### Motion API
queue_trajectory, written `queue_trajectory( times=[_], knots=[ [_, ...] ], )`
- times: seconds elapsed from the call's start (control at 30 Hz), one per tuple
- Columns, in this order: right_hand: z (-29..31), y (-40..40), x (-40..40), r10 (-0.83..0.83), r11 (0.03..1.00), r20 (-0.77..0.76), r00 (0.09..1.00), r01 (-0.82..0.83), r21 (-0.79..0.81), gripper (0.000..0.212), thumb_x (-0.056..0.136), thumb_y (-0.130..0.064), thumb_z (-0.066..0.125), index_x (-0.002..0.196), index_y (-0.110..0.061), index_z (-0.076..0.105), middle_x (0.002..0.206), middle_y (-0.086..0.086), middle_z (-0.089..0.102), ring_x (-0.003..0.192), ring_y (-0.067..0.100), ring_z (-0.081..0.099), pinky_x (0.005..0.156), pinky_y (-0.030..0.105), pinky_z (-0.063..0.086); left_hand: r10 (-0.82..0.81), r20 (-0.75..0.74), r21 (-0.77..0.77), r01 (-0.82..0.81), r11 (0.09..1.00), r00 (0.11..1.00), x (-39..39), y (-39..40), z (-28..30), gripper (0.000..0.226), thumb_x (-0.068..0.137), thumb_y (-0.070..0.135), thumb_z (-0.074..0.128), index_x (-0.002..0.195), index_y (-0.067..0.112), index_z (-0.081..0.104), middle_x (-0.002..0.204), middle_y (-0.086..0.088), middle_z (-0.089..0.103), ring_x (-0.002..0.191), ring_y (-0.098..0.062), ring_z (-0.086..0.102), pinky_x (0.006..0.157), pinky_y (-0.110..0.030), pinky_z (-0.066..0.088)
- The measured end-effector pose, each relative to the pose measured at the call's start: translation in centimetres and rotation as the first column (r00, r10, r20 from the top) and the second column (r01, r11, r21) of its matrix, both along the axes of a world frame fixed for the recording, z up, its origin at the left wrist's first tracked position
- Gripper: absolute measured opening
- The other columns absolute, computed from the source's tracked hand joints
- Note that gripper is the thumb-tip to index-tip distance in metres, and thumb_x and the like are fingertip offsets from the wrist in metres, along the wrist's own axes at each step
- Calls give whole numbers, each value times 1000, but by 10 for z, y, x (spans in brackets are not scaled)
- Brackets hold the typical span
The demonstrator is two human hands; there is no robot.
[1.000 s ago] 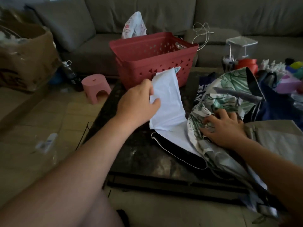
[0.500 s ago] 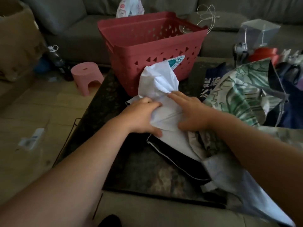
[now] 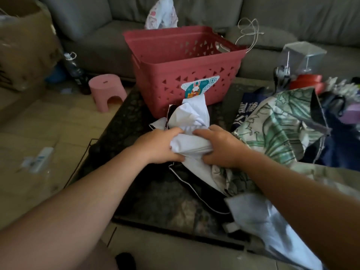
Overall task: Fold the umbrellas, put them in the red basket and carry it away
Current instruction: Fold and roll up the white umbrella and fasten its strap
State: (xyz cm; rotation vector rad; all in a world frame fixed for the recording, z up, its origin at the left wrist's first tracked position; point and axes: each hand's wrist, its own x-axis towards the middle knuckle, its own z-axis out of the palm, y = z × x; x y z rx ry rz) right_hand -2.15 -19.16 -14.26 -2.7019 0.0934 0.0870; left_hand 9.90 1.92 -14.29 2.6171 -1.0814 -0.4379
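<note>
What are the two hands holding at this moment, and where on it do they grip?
Both the left hand and the right hand grip the white umbrella, around the gathered middle of its canopy fabric, side by side.

1. The room is dim and evenly lit, seemingly by soft daylight from the left; no lamp shows.
2. The pale tiled floor (image 3: pixel 48 121) at left is brightest, while the dark marbled tabletop (image 3: pixel 155 193) swallows detail.
3. The grey fabric sofa (image 3: pixel 292 14) darkens toward the corners.
4. Wide-angle bending stretches both forearms at the lower edges.
5. The brown cardboard box (image 3: pixel 25 51) and right-hand clutter are smeared soft.
</note>
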Motion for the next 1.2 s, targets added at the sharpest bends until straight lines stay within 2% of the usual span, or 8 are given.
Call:
queue_trajectory(
  times=[0.2, 0.37, 0.47, 0.7, 0.83, 0.93, 1.13, 1.2],
  knots=[
    [14, 6, -49, -232, 972, 292, 928, 210, 105, 100, 76, -18, 79, 161, -36, 30, 149, -2, 39, 123, 11, 50, 99, 19, 37, 18, 73, -98, -10, 995, 997, -12, 2, 12, 64, 65, 66, 76, 122, 51, 52, 123, 1, 59, 102, -29, 63, 85, -43, 58],
    [8, 7, -96, -254, 967, 60, 965, 251, 53, 75, 81, -49, 76, 150, -32, 50, 142, 0, 60, 128, 20, 56, 105, 29, 42, -28, -51, 0, 28, 1000, 998, -12, 12, 12, 98, 68, 62, 85, 150, 57, 31, 146, 2, 54, 120, -24, 60, 98, -40, 55],
    [3, -3, -100, -114, 983, -32, 993, 108, -146, 90, 68, -68, 52, 154, -41, 42, 153, -3, 48, 143, 22, 43, 119, 39, 34, 10, -119, -37, -15, 999, 993, -8, 16, 22, 113, 72, 48, 92, 156, 50, 17, 153, -1, 47, 127, -25, 57, 107, -42, 50],
    [-8, -70, -99, 39, 920, 135, 990, 17, -391, 68, 75, -34, 50, 141, -22, 61, 140, 17, 56, 126, 39, 58, 104, 52, 51, 112, 85, -81, -105, 991, 990, -27, 33, 4, 62, 80, 28, 77, 123, 32, 33, 129, -6, 38, 115, -28, 49, 92, -39, 48],
    [-3, -74, -103, -19, 946, 213, 977, 87, -313, 67, 78, -34, 55, 142, -17, 61, 137, 15, 57, 122, 37, 60, 100, 49, 54, -133, 467, -348, 320, 881, 874, -79, 5, 18, 50, 68, 18, 69, 118, 20, 64, 118, -8, 52, 110, -34, 53, 94, -43, 47],
    [24, -60, -108, -60, 982, 296, 953, 109, -154, 50, 88, -33, 67, 135, -18, 67, 138, 10, 59, 124, 27, 60, 106, 36, 49, -510, 493, -239, 673, 700, 705, -145, -32, 14, 54, 73, 32, 69, 127, 30, 70, 134, -10, 55, 121, -35, 51, 100, -44, 41],
    [83, -78, -191, -289, 925, 273, 918, 341, -169, 32, 89, -35, 74, 121, -31, 73, 120, -7, 64, 107, 9, 59, 89, 15, 40, -778, 450, 4, 870, 494, 440, -224, -101, -2, 88, 89, 72, 64, 163, 49, 22, 172, -13, 11, 157, -39, 11, 124, -60, 16],
    [82, -94, -231, -438, 841, 179, 881, 472, -263, 41, 85, -46, 73, 125, -35, 70, 122, 0, 63, 117, 21, 59, 99, 26, 38, -801, 413, 93, 855, 510, 433, -241, -128, -5, 99, 85, 67, 72, 163, 51, 12, 173, -15, 4, 156, -41, 9, 123, -62, 17]
  ],
)
